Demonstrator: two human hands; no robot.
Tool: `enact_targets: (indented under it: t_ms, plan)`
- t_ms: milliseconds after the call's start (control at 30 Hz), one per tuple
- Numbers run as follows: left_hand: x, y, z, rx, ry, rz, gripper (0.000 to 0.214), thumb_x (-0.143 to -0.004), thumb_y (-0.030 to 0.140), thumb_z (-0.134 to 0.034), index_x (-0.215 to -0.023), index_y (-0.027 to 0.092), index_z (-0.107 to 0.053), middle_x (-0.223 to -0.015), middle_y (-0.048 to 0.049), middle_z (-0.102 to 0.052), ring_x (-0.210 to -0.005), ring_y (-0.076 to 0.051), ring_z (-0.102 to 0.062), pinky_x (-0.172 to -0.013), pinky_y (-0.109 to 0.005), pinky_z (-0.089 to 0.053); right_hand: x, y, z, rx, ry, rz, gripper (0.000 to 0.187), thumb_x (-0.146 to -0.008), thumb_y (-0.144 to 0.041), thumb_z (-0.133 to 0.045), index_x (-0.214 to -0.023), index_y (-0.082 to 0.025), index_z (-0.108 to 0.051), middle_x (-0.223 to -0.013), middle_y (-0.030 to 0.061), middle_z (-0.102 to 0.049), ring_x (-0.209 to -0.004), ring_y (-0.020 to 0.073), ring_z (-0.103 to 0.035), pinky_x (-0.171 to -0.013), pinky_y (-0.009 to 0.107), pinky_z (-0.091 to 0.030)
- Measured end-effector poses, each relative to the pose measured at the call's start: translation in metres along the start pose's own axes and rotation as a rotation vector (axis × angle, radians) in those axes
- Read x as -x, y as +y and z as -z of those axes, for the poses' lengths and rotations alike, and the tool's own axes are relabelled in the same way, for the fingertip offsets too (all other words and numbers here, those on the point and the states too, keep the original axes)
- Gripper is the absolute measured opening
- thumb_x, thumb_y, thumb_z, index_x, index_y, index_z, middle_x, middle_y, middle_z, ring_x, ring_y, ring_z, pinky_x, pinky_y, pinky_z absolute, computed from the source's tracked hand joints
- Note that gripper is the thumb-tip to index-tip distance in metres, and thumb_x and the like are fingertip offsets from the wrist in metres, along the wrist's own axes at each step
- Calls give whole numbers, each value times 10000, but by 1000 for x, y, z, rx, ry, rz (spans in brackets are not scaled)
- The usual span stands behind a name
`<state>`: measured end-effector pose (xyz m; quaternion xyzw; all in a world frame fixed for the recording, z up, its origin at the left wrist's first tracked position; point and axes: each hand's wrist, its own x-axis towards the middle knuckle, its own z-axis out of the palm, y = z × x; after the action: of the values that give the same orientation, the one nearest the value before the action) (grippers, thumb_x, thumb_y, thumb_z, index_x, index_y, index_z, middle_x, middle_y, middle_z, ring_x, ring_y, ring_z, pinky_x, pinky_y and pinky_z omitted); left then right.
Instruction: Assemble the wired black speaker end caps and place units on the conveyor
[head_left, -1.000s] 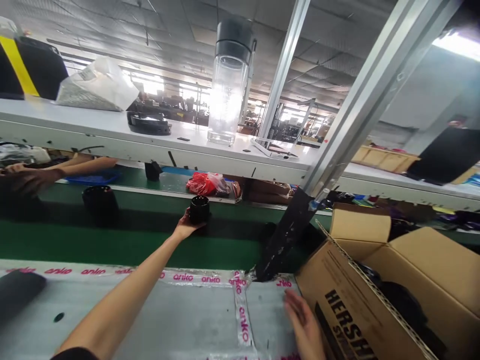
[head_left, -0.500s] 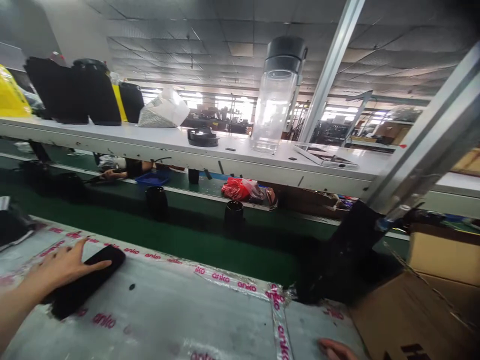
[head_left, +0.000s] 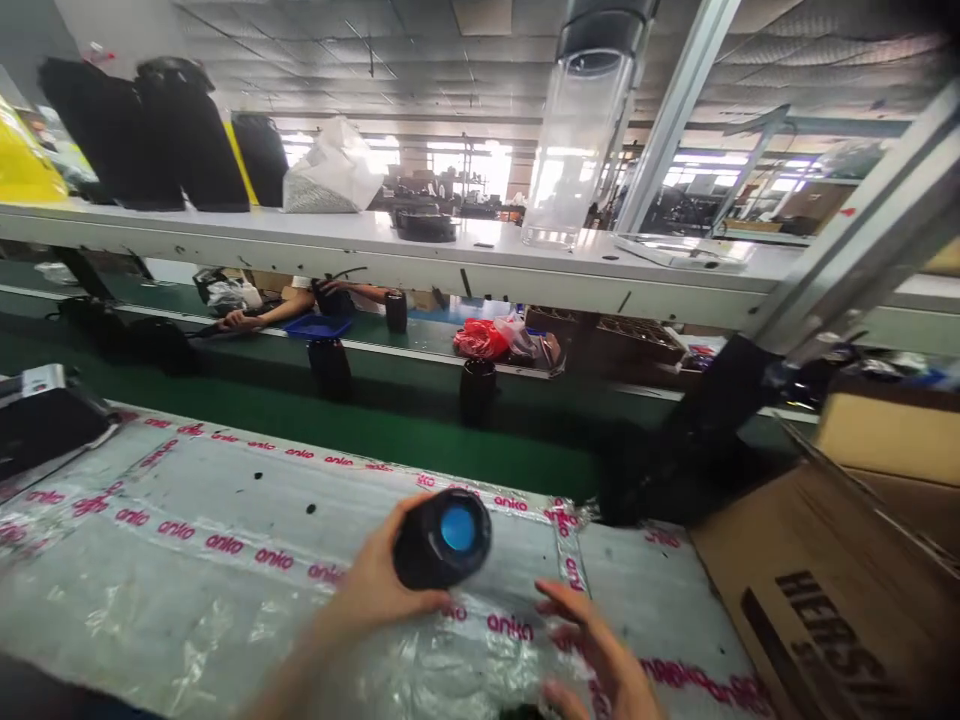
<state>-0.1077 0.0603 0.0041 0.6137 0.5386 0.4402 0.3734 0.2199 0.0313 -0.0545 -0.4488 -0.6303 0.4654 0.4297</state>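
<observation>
A big table [head_left: 187,560] with a shiny plastic cover fills the front. Behind it lies a green belt [head_left: 390,435]. A brown box [head_left: 840,600] sits on the right. The left hand [head_left: 375,590] wraps its fingers round a black tube [head_left: 442,537] with a blue end, just above the table. The right hand [head_left: 600,660] is near it, fingers spread wide.

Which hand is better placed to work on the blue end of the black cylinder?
Right, probably. The left hand grips the black cylinder, its blue end facing the camera; the right hand is open, holds nothing and hovers close beside it over the taped plastic sheet.
</observation>
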Motion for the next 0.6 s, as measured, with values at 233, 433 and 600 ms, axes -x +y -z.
enact_targets:
  t_ms: [233, 433, 600]
  plan:
    - [33, 10, -107, 154, -268, -72, 1115, -624, 454, -1022, -1595, 305, -495, -1581, -145, -616, -1455, -434, -587, -1256, -602, -449, 17, -16, -16, -191, 208, -157, 1158, -615, -520, -1021, -1605, -210, -506, -1579, 192, -614, -1482, 426, -565, -1241, 528, -462]
    - [37, 26, -52, 55, -556, -165, 831, -884, 376, -873, -1618, 412, -487, -1662, -92, -554, -1494, -383, -576, -1250, -545, -477, 12, -28, -20, -1058, 212, -630, 808, -845, -895, -616, -1145, -181, -846, -1197, 156, -847, -1137, 378, -785, -1080, 562, -582]
    - [29, 24, -72, -20, -514, -397, 1193, -755, 308, -970, -1709, 404, -261, -1793, -130, -321, -1660, -441, -276, -1317, -663, -317, 9, -21, -58, -1282, 110, -668, 656, -875, -848, -636, -1089, -273, -871, -1088, 63, -880, -979, 294, -817, -993, 480, -626]
